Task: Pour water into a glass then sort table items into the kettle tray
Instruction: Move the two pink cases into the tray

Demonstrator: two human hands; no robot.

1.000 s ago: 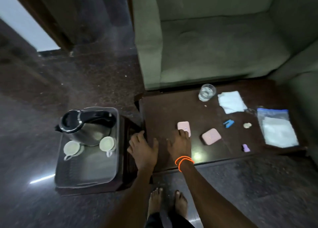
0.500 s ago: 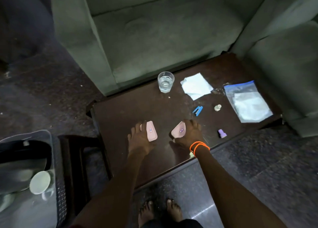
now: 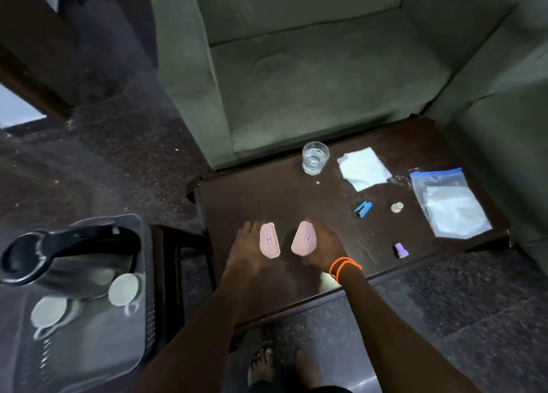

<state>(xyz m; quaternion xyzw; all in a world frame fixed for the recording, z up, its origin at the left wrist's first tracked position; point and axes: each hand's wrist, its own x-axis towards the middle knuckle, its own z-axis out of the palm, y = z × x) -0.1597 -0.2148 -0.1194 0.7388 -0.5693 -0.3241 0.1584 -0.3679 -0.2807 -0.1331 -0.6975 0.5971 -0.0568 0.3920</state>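
Both pink cases are best lifted clear of the table (image 3: 267, 196) before being carried left to the kettle tray (image 3: 142, 274), kept level past the kettle (image 3: 59, 262) and cups. The left hand (image 3: 247, 253) is wrapped around one pink case (image 3: 269, 240), the right hand (image 3: 321, 248) around the other pink case (image 3: 304, 238) (each tilted on edge). Each is small, flat, rounded, with a tiny label; contact with the tabletop cannot be judged. Water is already seen in the glass (image 3: 315, 158).
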